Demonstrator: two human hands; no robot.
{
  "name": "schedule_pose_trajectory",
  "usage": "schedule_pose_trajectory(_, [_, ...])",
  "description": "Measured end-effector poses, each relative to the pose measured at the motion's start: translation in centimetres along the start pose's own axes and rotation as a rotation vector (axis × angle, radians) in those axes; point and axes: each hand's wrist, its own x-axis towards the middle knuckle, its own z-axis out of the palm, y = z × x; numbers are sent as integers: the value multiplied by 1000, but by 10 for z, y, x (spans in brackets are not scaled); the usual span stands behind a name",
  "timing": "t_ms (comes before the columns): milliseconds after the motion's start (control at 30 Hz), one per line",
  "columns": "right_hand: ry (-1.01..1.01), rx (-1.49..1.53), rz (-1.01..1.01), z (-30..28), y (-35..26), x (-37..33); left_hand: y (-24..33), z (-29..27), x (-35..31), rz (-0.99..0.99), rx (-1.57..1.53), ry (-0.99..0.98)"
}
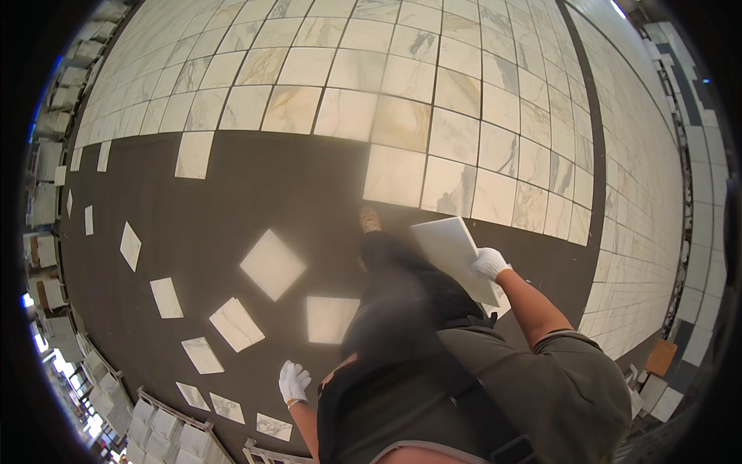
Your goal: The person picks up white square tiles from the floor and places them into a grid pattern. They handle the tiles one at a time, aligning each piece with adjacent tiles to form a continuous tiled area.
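My right hand (489,264), in a white knitted glove, grips the edge of a white marble tile (448,238). The tile hangs tilted beside my right leg, and part of it is hidden. My left hand (294,381), gloved the same way, hangs at my left side with its fingers loosely apart and nothing in them. Close to it on the dark floor lie several loose tiles, among them a square white one (331,319) beside my leg and a veined one (237,324) farther left.
Ahead, veined marble tiles (352,69) lie in close rows with a stepped near edge. A dark strip (593,155) separates them from another tiled field (641,178) on the right. Stacked slabs (174,425) stand in racks at lower left. An orange-brown piece (661,357) lies far right.
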Motion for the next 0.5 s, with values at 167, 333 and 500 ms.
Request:
schedule_pose_trajectory(167, [-110,-90,0,22,-61,3,98,-7,39,45,144,-125])
schedule_pose_trajectory(333, [-193,-112,49,25,-108,21,190,-6,81,119,278,-40])
schedule_pose_trajectory(500, [-224,-125,85,24,-138,58,263,8,99,157,305,-72])
